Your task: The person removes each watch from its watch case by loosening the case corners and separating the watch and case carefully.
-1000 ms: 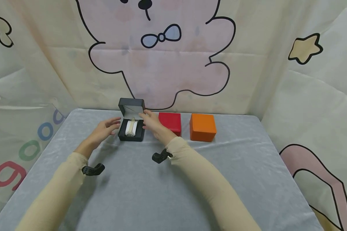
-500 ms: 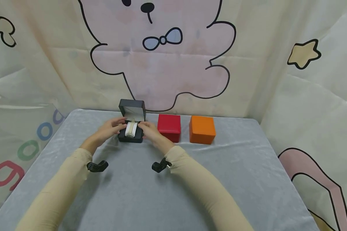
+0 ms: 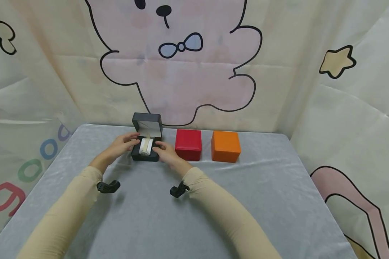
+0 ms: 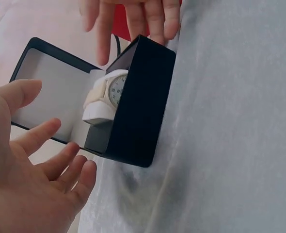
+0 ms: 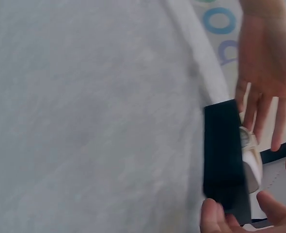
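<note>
A dark watch box [image 3: 144,158] stands at the back left with its lid raised. Inside it, a pale-strapped wristwatch [image 3: 145,146] is wrapped round a white cushion [image 4: 98,112]. My left hand [image 3: 120,146] is at the box's left side, its fingers loosely spread, as the left wrist view shows, with nothing gripped. On the right side my right hand [image 3: 169,154] reaches over the box's edge, thumb and fingers apart. In the right wrist view its fingertips [image 5: 211,213] are at the end of the box; whether they press on it I cannot tell.
To the right of the watch box stand a red box [image 3: 188,145] and, beyond it, an orange box [image 3: 226,146], both shut. All rest on a table [image 3: 168,219] with a grey-blue cloth. A printed curtain [image 3: 207,82] hangs right behind.
My right hand has come down from beside the raised lid to the box's right edge. My left hand has moved right, up to its left side. The lid and watch stay as before.
</note>
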Motion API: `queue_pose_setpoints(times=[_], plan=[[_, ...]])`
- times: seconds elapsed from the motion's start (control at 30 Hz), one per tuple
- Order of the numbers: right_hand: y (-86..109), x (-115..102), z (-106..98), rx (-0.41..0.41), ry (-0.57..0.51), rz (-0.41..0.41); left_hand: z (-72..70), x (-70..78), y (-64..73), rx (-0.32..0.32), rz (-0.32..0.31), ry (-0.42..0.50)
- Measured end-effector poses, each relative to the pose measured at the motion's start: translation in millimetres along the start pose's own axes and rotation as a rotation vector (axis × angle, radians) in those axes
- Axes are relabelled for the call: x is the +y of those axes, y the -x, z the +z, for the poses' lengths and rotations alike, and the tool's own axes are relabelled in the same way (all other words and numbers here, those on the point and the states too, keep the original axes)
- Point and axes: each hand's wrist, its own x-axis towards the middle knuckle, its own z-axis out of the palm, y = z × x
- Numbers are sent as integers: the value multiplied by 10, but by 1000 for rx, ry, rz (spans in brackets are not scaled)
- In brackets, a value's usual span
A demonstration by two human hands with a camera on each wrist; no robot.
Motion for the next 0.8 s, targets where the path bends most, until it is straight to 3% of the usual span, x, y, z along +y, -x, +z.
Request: queue_pose_setpoints(times=[0.2, 0.43, 0.8], plan=[[-25, 85, 26, -26, 269, -169, -15, -60, -23, -26, 17, 31], [-49, 136, -7, -46, 287, -172, -15, -66, -26, -71, 55, 27], [-115, 194, -58, -82, 295, -200, 0, -74, -93, -80, 30, -60]])
